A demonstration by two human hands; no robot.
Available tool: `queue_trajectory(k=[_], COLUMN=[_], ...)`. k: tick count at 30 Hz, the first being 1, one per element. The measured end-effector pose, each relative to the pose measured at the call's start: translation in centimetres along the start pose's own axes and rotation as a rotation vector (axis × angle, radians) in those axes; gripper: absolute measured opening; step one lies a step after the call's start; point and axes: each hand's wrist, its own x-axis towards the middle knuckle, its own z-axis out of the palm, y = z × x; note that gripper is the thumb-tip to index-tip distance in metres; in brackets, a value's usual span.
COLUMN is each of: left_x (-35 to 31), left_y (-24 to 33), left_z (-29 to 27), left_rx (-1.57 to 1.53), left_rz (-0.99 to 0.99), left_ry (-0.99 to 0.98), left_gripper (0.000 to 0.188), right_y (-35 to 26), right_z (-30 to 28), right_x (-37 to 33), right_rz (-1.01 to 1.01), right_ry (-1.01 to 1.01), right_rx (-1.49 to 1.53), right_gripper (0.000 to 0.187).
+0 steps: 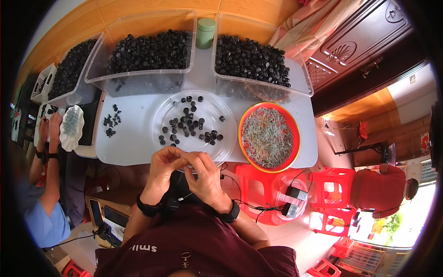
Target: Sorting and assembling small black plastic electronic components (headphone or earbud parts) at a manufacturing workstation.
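My left hand (159, 174) and my right hand (204, 177) meet just off the near edge of the white table (129, 150). Thumbs and fingertips of both are pinched together, and whatever they hold is too small or hidden to make out. Beyond them on the table is a round transparent tray (159, 111) with several small black plastic caps (187, 121) scattered in it. To its right stands a red basin (295, 147) with a yellow rim, filled with thin silvery screw-like pieces (266, 136). Smaller black parts (111, 121) lie loose left of the tray.
Along the back, transparent bins (143, 83) (251, 90) hold heaps of black caps, with a green canister (205, 34) between. A co-worker's hands (50, 129) work by a white dish (69, 143) at left. Red stools (251, 177) and cables (240, 201) are at right.
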Motion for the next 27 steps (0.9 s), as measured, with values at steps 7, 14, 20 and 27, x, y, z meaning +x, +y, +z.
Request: queue_trajectory(k=[7, 14, 20, 27], left_x=[-0.1, -0.6, -0.4, -1.0], left_y=[0.5, 0.7, 0.6, 0.3], left_z=[0.0, -2.0, -1.9, -2.6], left_rx=[-0.092, -0.142, -0.109, -0.078], left_rz=[-0.078, -0.018, 0.052, 0.06], left_ry=[0.001, 0.041, 0.112, 0.117], left_gripper=[0.015, 0.02, 0.022, 0.02], right_y=[-0.6, 8.1, 12.1, 11.6], right_z=[-0.7, -11.1, -14.7, -13.5], right_x=[0.1, -0.2, -2.1, -0.5], right_rz=[0.158, 0.299, 0.236, 0.397], right_ry=[0.023, 0.271, 0.105, 0.168], right_rx=[0.284, -0.483, -0.765, -0.561], right_gripper=[0.025, 0.025, 0.022, 0.008])
